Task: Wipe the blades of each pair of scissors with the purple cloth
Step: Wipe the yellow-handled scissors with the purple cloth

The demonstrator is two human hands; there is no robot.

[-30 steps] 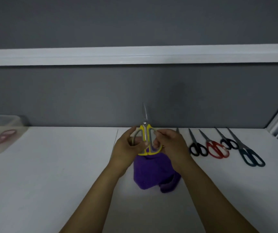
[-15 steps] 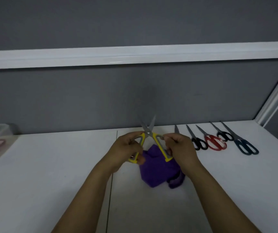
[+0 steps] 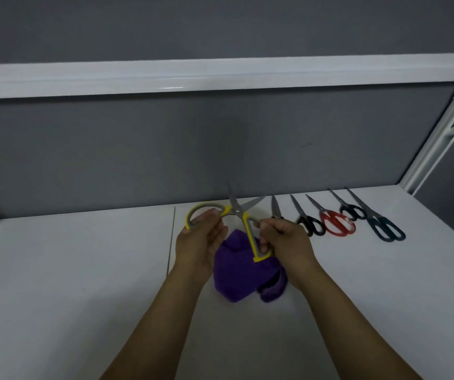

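I hold the yellow-and-grey scissors [image 3: 237, 212] above the table, each hand on one handle loop. My left hand [image 3: 202, 238] grips the left loop and my right hand [image 3: 286, 241] grips the right loop. The handles are pulled wide apart and the two steel blades point up and away in a V. The purple cloth [image 3: 241, 270] lies crumpled on the white table [image 3: 83, 270] just below the scissors, partly hidden by both hands.
A row of scissors lies to the right near the wall: one mostly hidden behind my right hand [image 3: 276, 209], a black pair [image 3: 309, 222], a red pair [image 3: 335, 222], another black pair [image 3: 353, 211], a dark teal pair [image 3: 385, 227]. A white shelf rail [image 3: 220, 75] runs overhead.
The scissors went from shut to wide open as my hands pulled the handles apart. The view shifted slightly left.
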